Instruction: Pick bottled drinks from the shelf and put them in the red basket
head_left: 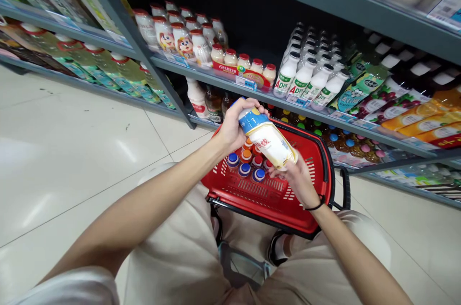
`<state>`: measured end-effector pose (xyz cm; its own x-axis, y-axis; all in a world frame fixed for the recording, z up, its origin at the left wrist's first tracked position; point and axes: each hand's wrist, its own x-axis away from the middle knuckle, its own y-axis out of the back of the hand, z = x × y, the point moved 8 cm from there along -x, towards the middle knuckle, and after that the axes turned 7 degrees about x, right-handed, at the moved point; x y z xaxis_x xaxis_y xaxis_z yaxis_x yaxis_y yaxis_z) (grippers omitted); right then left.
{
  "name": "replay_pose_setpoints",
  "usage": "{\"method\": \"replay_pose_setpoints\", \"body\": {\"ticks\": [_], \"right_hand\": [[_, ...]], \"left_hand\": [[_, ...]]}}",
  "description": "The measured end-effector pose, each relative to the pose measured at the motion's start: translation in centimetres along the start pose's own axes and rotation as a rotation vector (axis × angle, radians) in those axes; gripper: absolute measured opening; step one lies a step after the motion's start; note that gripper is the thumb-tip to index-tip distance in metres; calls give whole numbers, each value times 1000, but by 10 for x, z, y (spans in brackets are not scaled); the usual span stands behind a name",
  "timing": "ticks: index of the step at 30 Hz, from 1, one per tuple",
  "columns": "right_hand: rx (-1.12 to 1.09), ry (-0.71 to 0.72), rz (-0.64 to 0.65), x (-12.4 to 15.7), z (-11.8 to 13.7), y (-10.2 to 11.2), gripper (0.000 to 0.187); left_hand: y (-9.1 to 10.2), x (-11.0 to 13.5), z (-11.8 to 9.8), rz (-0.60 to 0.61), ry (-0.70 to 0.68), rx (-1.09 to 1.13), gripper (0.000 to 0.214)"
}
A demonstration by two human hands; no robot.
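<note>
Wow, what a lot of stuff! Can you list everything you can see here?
Held bottle: one, cream with blue top, over the basket.
Basket: one, red, on the floor.
Small bottles: several, blue and orange caps, inside the basket.
White bottles: many, green labels, middle shelf.
Red-capped bottles: many, shelf further left.
Shelf: grey, top right.
Floor: pale tiles.
Left hand: grips the bottle's top.
Right hand: supports its base.

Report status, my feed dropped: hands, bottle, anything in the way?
Both hands on the bottle: left hand at its cap end, right hand under its base. Held tilted over the red basket. Small capped bottles below.
</note>
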<state>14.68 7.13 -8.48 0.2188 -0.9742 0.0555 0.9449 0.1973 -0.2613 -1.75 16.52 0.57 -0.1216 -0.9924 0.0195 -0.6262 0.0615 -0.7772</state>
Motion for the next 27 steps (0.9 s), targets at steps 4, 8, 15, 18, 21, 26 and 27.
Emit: {"method": "replay_pose_setpoints", "body": {"ticks": [4, 8, 15, 18, 21, 26, 27], "right_hand": [[-183, -177, 140, 2, -9, -16, 58], [-142, -77, 36, 0, -5, -4, 51], [158, 187, -140, 7, 10, 15, 66], [304, 314, -184, 13, 16, 18, 70], [379, 377, -227, 18, 16, 19, 72], [187, 195, -125, 11, 7, 8, 75], [93, 101, -34, 8, 2, 0, 66]], "left_hand": [[-1, -1, -5, 15, -27, -58, 13], [1, -2, -4, 0, -7, -41, 18], [11, -4, -1, -107, 26, -28, 23], [10, -3, 0, -117, 44, -32, 23], [8, -1, 1, -106, 59, -18, 20], [2, 0, -5, -49, 6, -33, 14], [2, 1, -6, -43, -4, -38, 15]]}}
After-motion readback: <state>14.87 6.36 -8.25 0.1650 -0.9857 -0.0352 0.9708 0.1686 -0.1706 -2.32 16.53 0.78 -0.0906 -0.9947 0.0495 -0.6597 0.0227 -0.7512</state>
